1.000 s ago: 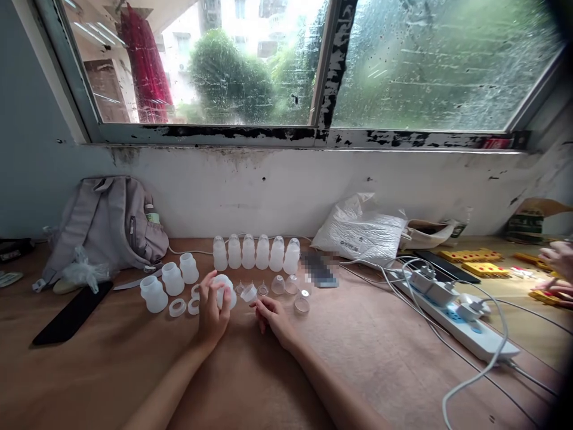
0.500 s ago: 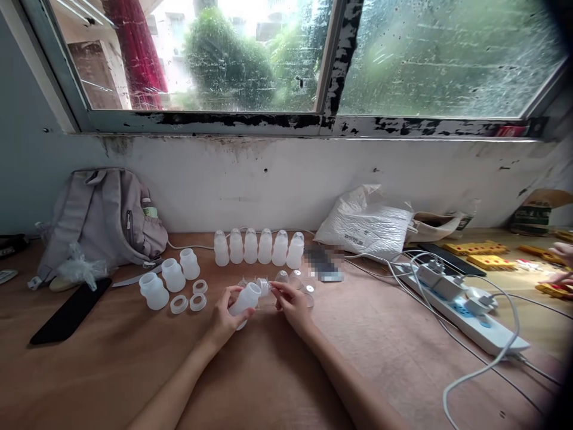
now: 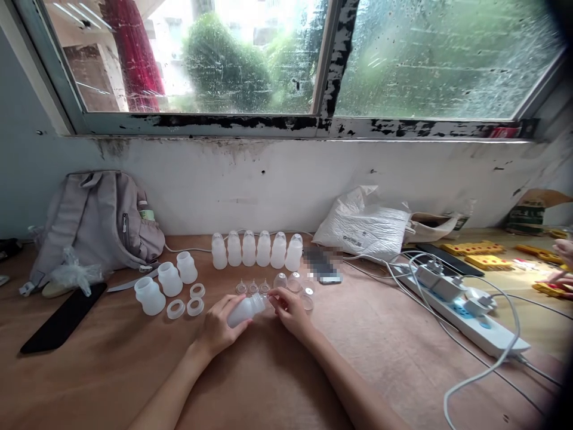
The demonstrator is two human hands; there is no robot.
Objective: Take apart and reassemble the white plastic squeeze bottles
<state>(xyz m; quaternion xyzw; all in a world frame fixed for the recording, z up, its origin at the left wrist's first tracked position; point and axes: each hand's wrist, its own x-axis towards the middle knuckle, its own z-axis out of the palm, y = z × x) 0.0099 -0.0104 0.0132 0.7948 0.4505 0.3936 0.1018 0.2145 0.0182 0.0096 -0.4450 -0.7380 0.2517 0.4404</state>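
Note:
My left hand [image 3: 218,325] is wrapped around a frosted white baby bottle [image 3: 242,313], tilted with its mouth to the right. At that mouth sits a clear collar with a nipple [image 3: 259,301], pinched by the fingers of my right hand [image 3: 292,313]. Whether the collar is threaded on cannot be made out. Just beyond my hands lie three clear nipples [image 3: 253,287] and three transparent dome caps [image 3: 294,283]. To the left stand three open bottles [image 3: 169,280], with three white screw rings [image 3: 176,309] beside them.
Several capped bottles [image 3: 249,249] stand in a row at the back. A phone [image 3: 324,269] and a silver mailer bag [image 3: 364,227] lie right of them. A power strip [image 3: 465,313] with loose cables occupies the right side; a grey backpack [image 3: 96,221] and black pouch [image 3: 62,322] the left.
The collar with its nipple has come against the bottle's mouth, and the bottle has tipped further to the right. My left hand has turned with it. The view has shifted slightly.

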